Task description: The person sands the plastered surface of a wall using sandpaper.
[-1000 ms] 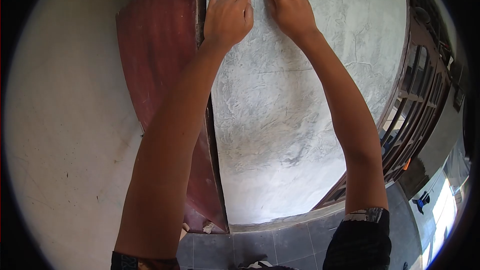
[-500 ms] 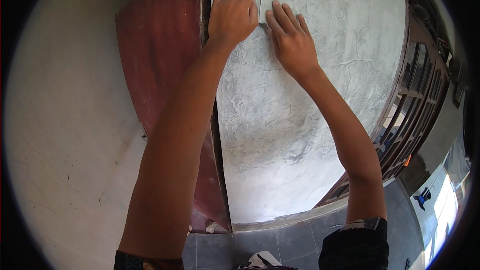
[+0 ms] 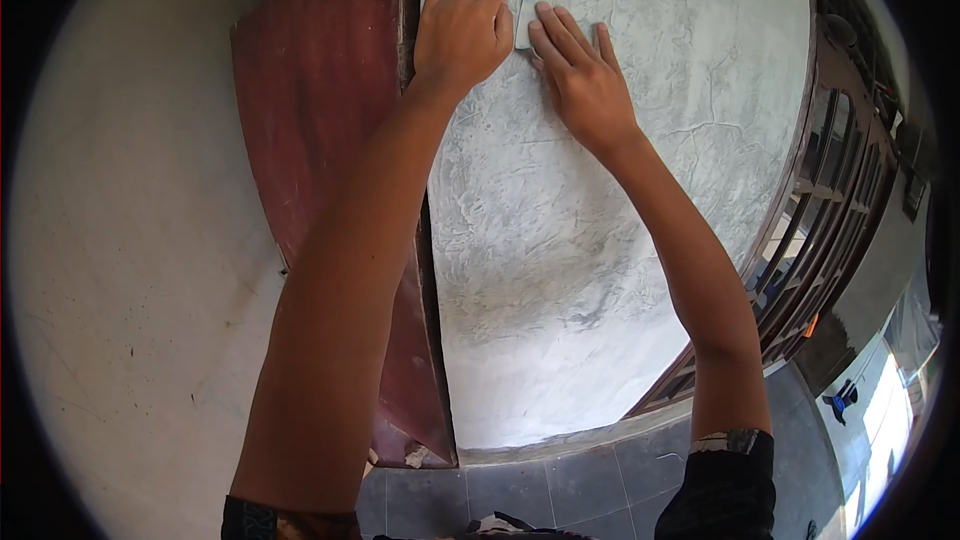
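Against the upper part of a rough grey-white wall, my left hand lies flat with its fingers spread, close to the dark edge of a red-brown wooden panel. To its right, my right hand rests with extended fingers on a small pale flat piece, which is pressed on the wall. The fingers partly cover that piece, so its full shape is hidden. Cracks and wrinkled marks run across the wall surface around both hands.
At the right is a dark wooden window frame with panes. Grey floor tiles run along the wall's base. A plain wall fills the left side. A blue and black object is at the lower right.
My right hand's fingers have shifted slightly left and spread a little more. My left hand stays nearly in place. The view has moved slightly.
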Motion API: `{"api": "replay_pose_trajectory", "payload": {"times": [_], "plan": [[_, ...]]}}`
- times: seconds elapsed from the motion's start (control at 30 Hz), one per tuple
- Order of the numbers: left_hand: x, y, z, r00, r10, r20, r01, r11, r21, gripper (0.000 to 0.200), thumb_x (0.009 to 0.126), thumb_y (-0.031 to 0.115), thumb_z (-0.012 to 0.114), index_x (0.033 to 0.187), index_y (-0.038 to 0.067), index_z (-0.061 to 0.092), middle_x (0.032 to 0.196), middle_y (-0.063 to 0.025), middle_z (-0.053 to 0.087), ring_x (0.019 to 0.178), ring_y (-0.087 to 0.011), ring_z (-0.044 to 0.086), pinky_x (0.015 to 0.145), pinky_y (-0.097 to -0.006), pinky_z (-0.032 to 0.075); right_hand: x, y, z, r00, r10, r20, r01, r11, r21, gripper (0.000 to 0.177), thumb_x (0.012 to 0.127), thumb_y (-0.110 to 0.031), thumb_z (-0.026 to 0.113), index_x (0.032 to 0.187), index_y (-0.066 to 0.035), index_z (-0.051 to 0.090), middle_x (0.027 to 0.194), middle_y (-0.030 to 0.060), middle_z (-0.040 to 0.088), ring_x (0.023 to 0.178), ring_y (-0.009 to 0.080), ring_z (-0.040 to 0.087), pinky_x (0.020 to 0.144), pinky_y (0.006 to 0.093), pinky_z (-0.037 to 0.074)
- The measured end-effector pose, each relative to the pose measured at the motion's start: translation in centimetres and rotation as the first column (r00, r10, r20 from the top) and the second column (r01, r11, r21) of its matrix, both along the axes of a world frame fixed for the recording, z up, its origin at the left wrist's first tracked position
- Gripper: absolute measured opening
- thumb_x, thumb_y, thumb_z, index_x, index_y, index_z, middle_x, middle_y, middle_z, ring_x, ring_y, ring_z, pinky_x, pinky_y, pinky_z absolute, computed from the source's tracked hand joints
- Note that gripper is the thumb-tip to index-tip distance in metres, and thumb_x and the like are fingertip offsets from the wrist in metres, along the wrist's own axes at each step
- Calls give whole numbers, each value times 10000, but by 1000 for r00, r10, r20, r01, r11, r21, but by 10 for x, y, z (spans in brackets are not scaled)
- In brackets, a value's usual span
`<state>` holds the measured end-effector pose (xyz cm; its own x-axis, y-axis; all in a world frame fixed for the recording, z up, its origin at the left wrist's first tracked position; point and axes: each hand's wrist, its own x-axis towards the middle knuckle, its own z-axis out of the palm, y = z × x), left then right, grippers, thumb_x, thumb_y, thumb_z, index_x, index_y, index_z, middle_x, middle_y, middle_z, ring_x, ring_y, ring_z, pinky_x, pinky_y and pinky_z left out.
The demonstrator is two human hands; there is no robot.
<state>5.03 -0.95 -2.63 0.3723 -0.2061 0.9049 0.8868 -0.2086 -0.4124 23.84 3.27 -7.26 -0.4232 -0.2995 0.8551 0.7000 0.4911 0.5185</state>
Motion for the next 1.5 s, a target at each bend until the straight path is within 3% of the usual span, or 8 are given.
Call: {"api": "replay_pose_trajectory", "payload": {"times": [0.13, 0.33, 0.53, 0.73, 0.9, 1.07, 1.3, 1.5], "plan": [[-1, 1, 2, 1000, 13, -12, -14, 1000, -15, 482, 927, 46, 544, 1400, -41, 573, 1531, -191, 522, 1476, -342, 426, 1222, -542, 296, -1, 10, 73, 998, 41, -49, -39, 999, 38, 404, 1029, -186, 607, 1424, -103, 594, 1572, 45, 506, 1458, 284, 460, 1180, 580, 370], [1, 0, 1, 999, 39, 6, -39, 999, -18, 482, 930, 45, 537, 1404, -34, 574, 1529, -191, 523, 1482, -338, 418, 1224, -539, 289, -1, -10, -41, 999, -25, -40, 21, 995, -98, 397, 1008, -205, 617, 1384, -78, 600, 1525, 83, 543, 1414, 289, 508, 1132, 623, 400], [1, -3, 0, 999, 32, 4, -32, 998, -46, 483, 923, 41, 537, 1398, -35, 581, 1529, -190, 525, 1476, -339, 426, 1222, -533, 292, -10, 3, 70, 992, 50, -116, -55, 998, -37, 392, 1033, -223, 598, 1415, -134, 594, 1557, 30, 522, 1447, 266, 478, 1160, 615, 378], [3, -1, 0, 999, 46, 20, -46, 999, -1, 478, 919, 41, 542, 1388, -36, 588, 1511, -193, 543, 1469, -339, 439, 1214, -535, 304, -4, -11, -31, 998, -39, -56, 34, 994, -103, 367, 1008, -193, 622, 1366, -111, 624, 1552, 30, 525, 1429, 261, 497, 1115, 646, 410], [1, -1, 2, 1000, 21, 0, -21, 1000, -8, 476, 919, 37, 543, 1387, -35, 590, 1508, -192, 547, 1469, -339, 438, 1216, -537, 305, -9, -2, 67, 991, 4, -137, -11, 999, -50, 372, 1047, -236, 564, 1402, -131, 605, 1549, 23, 531, 1422, 271, 501, 1148, 626, 382], [1, 1, -2, 1000, 4, -1, -4, 1000, -4, 474, 921, 31, 535, 1388, -35, 590, 1511, -192, 544, 1467, -341, 440, 1220, -534, 297, -7, -9, -42, 997, 22, -73, -33, 988, -153, 382, 1001, -200, 638, 1376, -128, 623, 1543, 34, 531, 1431, 246, 496, 1128, 640, 407], [1, 0, 0, 1000, 26, -1, -26, 999, -18, 481, 916, 28, 532, 1391, -38, 581, 1520, -194, 532, 1474, -343, 428, 1214, -540, 303, -7, -3, 54, 992, -17, -121, 9, 998, -67, 383, 1043, -234, 578, 1419, -162, 600, 1551, -11, 531, 1442, 243, 480, 1169, 622, 363], [3, -5, -1, 1000, 19, 2, -19, 1000, -22, 476, 916, 29, 536, 1385, -39, 584, 1519, -195, 533, 1474, -349, 427, 1213, -548, 302, 1, -11, -35, 998, -37, -46, 30, 989, -148, 369, 1017, -227, 612, 1370, -121, 626, 1544, 19, 531, 1435, 249, 484, 1131, 673, 372]]}}
